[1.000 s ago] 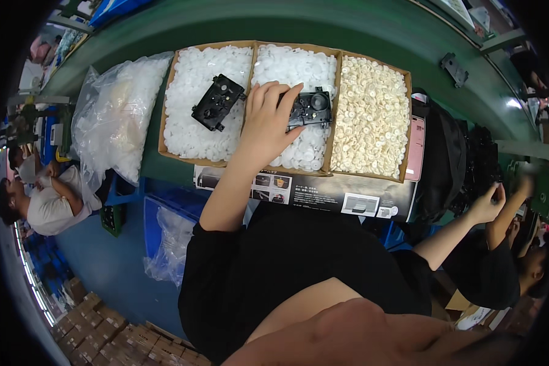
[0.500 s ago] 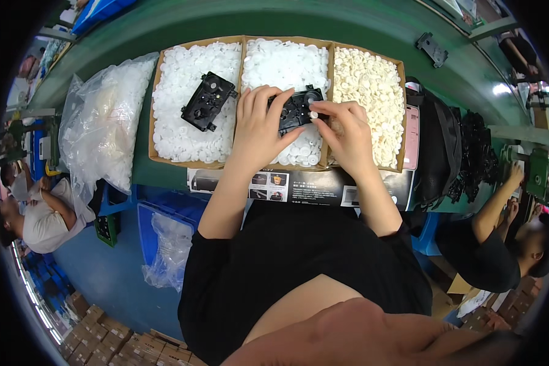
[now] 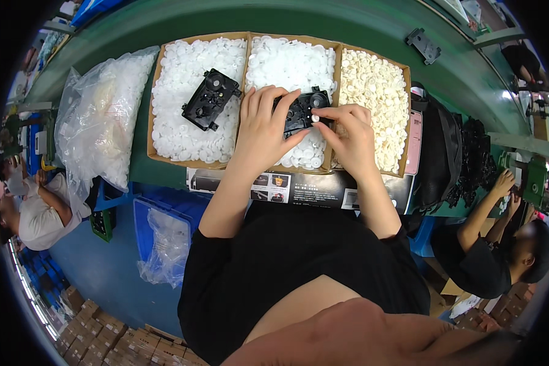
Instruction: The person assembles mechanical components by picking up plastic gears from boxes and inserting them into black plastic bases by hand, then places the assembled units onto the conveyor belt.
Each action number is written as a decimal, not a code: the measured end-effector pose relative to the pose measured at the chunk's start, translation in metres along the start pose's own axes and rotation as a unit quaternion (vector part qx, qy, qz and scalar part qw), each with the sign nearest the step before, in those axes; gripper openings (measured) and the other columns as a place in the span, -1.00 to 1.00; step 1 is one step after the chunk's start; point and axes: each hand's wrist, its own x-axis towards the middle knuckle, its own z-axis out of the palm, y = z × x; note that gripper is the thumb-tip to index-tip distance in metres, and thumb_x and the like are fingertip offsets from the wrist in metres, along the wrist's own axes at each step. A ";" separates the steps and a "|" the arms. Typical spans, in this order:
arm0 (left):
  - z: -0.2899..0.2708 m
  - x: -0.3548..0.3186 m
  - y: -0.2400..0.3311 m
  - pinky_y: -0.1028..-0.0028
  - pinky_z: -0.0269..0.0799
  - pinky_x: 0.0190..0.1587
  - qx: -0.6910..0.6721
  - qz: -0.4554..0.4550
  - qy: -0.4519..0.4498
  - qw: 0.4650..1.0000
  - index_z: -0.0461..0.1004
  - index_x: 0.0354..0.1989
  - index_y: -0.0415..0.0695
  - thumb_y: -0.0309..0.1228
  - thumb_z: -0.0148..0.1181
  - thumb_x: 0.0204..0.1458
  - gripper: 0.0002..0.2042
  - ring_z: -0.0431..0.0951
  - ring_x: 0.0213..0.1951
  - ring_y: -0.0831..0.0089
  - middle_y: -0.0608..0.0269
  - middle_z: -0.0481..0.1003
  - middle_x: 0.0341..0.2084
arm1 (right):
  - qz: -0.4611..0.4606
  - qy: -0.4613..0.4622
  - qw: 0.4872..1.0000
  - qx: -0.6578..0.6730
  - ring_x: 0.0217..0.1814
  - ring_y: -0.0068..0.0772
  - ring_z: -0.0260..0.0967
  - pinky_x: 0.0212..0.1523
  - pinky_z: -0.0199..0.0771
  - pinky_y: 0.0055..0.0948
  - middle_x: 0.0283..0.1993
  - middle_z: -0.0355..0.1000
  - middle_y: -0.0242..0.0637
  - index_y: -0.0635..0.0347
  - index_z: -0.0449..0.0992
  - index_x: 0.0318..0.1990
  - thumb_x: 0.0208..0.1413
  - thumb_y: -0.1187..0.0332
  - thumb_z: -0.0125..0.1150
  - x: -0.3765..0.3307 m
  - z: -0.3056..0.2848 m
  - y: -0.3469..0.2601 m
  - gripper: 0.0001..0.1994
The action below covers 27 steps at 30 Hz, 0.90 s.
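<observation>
My left hand (image 3: 263, 125) grips a black plastic part (image 3: 303, 110) over the middle compartment of a cardboard tray (image 3: 245, 53), which is full of small white round pieces. My right hand (image 3: 349, 135) presses a small white round piece (image 3: 315, 118) onto that black part with thumb and fingertip. A second black plastic part (image 3: 210, 99) lies loose on the white pieces in the left compartment. The right compartment holds cream round pieces (image 3: 373, 97).
A clear bag of white pieces (image 3: 100, 119) lies left of the tray on the green table (image 3: 323, 18). A black flat box (image 3: 314, 189) sits at the table's near edge. Black bags (image 3: 442, 155) pile at the right. One person sits at the left, another at the lower right.
My right hand came in from the right and joined the left hand on the black part, now pressing a white piece onto it. The view shifted slightly.
</observation>
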 end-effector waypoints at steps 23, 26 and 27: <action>-0.069 -0.035 -0.035 0.07 0.18 0.31 0.076 -0.069 0.094 0.990 0.67 -0.21 0.00 -0.45 0.44 -0.05 -0.80 0.42 0.12 0.27 0.49 0.53 -0.10 | -0.060 -0.017 0.967 -0.248 0.06 -0.29 0.35 0.22 0.27 -0.27 -0.03 0.57 -0.49 0.00 0.73 -0.15 0.11 0.32 0.42 0.064 -0.010 0.021 -0.84; -0.079 -0.041 -0.041 -0.02 0.09 0.36 0.151 -0.079 0.054 0.984 0.68 -0.21 0.05 -0.43 0.45 -0.04 -0.80 0.38 0.14 0.25 0.45 0.50 -0.04 | -0.067 -0.035 0.959 -0.272 0.05 -0.28 0.34 0.22 0.26 -0.28 -0.04 0.54 -0.49 0.01 0.71 -0.16 0.13 0.31 0.40 0.070 -0.006 0.022 -0.86; -0.081 -0.041 -0.042 -0.07 0.05 0.38 0.180 -0.077 0.037 0.980 0.68 -0.21 0.06 -0.42 0.45 -0.04 -0.80 0.37 0.15 0.25 0.45 0.49 -0.03 | -0.072 -0.037 0.958 -0.275 0.05 -0.28 0.34 0.22 0.25 -0.28 -0.04 0.54 -0.49 0.01 0.70 -0.16 0.14 0.31 0.39 0.070 -0.006 0.022 -0.86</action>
